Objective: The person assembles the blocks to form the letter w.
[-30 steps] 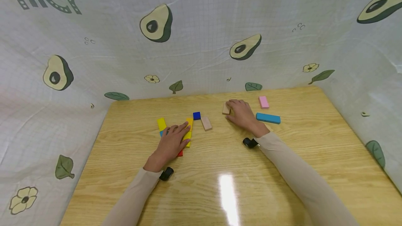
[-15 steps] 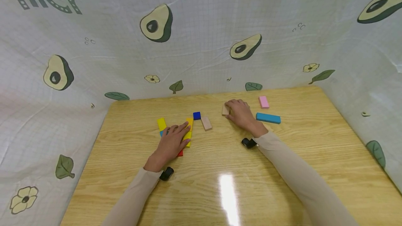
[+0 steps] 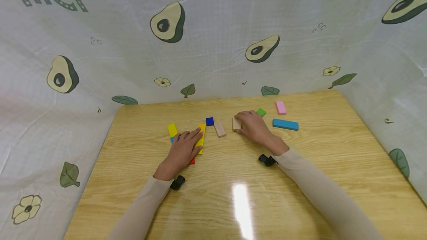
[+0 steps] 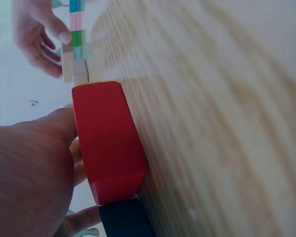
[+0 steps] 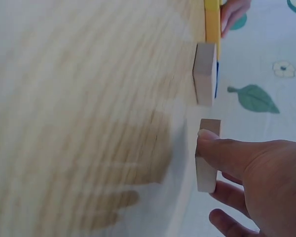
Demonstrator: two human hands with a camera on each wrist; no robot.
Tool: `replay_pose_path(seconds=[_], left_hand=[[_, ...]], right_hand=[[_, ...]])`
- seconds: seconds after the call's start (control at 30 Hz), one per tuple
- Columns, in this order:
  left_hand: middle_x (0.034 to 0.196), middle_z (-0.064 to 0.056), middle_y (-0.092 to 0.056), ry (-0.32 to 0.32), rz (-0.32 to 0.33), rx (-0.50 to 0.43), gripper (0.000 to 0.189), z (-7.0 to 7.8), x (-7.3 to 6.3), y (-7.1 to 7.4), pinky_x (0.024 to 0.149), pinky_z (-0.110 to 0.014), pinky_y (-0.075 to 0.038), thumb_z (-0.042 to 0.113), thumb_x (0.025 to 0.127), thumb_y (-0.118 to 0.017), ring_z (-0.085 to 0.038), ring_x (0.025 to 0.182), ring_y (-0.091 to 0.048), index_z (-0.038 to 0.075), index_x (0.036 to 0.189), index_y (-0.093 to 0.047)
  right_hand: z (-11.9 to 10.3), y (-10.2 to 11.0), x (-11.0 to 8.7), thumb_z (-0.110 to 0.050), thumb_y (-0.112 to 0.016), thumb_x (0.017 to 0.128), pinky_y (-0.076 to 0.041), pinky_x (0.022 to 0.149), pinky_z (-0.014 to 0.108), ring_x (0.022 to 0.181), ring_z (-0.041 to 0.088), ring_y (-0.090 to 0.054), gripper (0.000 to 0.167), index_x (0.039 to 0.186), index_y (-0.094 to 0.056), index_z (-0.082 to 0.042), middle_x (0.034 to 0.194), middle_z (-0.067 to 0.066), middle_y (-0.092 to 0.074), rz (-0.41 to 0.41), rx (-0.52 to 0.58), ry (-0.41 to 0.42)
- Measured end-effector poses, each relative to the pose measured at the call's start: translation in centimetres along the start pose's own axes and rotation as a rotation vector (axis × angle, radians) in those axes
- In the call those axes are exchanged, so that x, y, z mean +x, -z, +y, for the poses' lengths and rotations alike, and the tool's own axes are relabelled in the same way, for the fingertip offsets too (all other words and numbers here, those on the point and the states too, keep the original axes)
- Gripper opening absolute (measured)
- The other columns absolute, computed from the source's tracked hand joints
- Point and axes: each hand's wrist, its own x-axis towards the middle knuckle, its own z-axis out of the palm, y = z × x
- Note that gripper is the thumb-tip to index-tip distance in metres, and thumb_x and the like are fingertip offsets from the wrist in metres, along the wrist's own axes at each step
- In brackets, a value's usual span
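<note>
My left hand (image 3: 181, 151) lies with loosely spread fingers over a group of coloured blocks, partly hiding them. Around it show a yellow block (image 3: 172, 129), a bit of light blue block (image 3: 172, 140), an orange block (image 3: 202, 128), another yellow block (image 3: 200, 146) and a red block (image 4: 108, 138). A dark block (image 4: 124, 219) adjoins the red one in the left wrist view. My right hand (image 3: 256, 129) pinches a plain wooden block (image 5: 207, 173) between thumb and fingers. Left of it are a second plain wooden block (image 3: 219, 129) and a dark blue cube (image 3: 209, 121).
Behind the right hand a green block (image 3: 261, 112) is partly visible. Farther right lie a pink block (image 3: 281, 107) and a long blue block (image 3: 285, 124). A patterned cloth (image 3: 213, 47) hangs along the back and sides of the wooden table (image 3: 133, 195).
My right hand has drawn the wooden block nearer to me and slightly left, uncovering the green block behind it. My left hand stays in place on the coloured blocks.
</note>
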Motion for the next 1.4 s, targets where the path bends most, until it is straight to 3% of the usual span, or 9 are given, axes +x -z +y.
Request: replay_pose_path(seconds=[0.8,1.4], left_hand=[[0.171,-0.009,-0.036,0.008,-0.015,-0.019,0.055,-0.2,0.2,0.0,0.12,-0.065,-0.028,0.033,0.111,-0.057,-0.04,0.146,-0.042,0.01,0.161,-0.047],[0.17,-0.011,-0.037,0.013,-0.007,-0.019,0.055,-0.2,0.1,0.0,0.119,-0.064,-0.028,0.032,0.111,-0.057,-0.04,0.144,-0.044,0.009,0.16,-0.048]], right_hand=[[-3.0,-0.7,-3.3,-0.02,-0.088,0.089,-0.045,0.109,0.057,0.129,0.039,-0.058,0.057,0.138,-0.068,-0.001,0.14,0.017,-0.066,-0.006,-0.015,0.128],[-4.6,-1.0,-4.1,-0.021,-0.087,0.09,-0.042,0.112,0.056,0.127,0.036,-0.059,0.053,0.136,-0.07,-0.003,0.139,0.013,-0.067,-0.031,-0.02,0.175]])
